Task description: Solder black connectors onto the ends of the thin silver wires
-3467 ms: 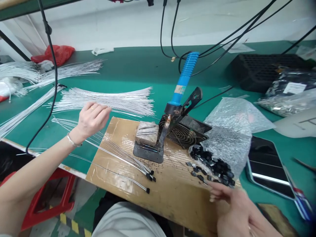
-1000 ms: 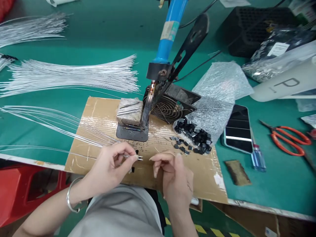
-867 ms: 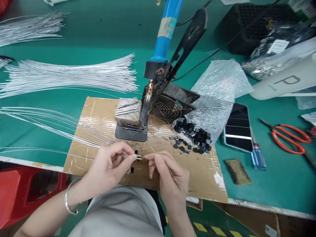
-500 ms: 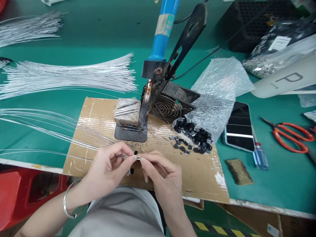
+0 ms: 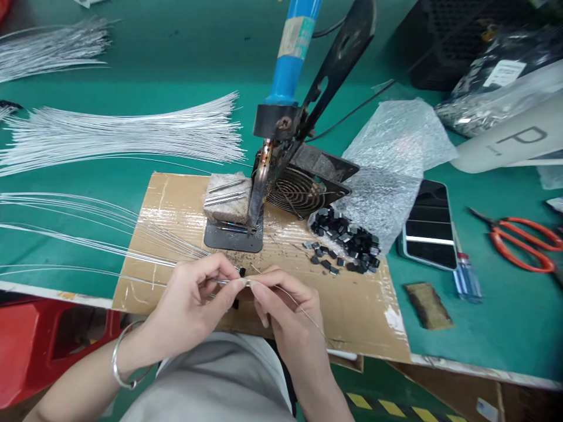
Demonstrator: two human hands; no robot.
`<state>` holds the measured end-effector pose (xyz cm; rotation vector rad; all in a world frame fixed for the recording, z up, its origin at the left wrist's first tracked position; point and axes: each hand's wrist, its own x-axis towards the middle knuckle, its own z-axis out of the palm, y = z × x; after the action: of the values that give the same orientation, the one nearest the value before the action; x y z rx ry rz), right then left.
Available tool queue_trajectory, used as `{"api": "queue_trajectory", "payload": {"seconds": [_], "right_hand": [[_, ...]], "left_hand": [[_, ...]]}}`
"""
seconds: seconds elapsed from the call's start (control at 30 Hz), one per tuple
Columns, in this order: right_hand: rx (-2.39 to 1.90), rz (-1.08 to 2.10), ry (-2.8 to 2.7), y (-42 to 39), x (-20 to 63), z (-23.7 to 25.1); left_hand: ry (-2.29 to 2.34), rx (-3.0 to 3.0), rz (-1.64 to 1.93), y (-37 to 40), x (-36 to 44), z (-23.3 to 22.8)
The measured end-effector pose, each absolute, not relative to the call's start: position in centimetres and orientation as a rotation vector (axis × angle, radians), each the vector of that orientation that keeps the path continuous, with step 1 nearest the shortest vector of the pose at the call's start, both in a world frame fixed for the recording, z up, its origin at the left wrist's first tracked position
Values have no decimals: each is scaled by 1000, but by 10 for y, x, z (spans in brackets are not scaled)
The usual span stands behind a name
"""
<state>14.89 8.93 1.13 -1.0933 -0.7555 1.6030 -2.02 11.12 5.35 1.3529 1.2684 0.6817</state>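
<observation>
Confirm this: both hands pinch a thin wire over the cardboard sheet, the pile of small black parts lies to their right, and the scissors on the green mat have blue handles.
Not quite: the head view shows the scissors with orange handles, not blue. The rest holds.

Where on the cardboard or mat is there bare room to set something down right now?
Bare patches: the cardboard sheet in front of the pile of black parts, and the green mat below the scissors. It is crowded on the left, where thin wires fan across, and around the soldering stand, beside the left hand and right hand.
</observation>
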Motion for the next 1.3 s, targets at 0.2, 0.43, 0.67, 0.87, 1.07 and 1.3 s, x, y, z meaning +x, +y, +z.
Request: {"api": "queue_trajectory", "payload": {"seconds": [0.2,0.43,0.67,0.87,1.07,1.3], "right_hand": [[-1093,1744,-715,96,156,14],[-1057,1801,-635,99,154,17],[-1021,1749,-558,96,146,16],[-1001,1742,-526,94,144,16],[-1001,1722,-477,93,142,17],[-1008,1676,-419,91,134,15]], "left_hand": [[1237,1367,633,113,-23,58],[1219,1330,637,115,-23,59],[1304,1369,697,110,-21,53],[1302,1408,751,107,-20,51],[1321,1447,779,102,-20,46],[1341,1443,828,98,-17,40]]}}
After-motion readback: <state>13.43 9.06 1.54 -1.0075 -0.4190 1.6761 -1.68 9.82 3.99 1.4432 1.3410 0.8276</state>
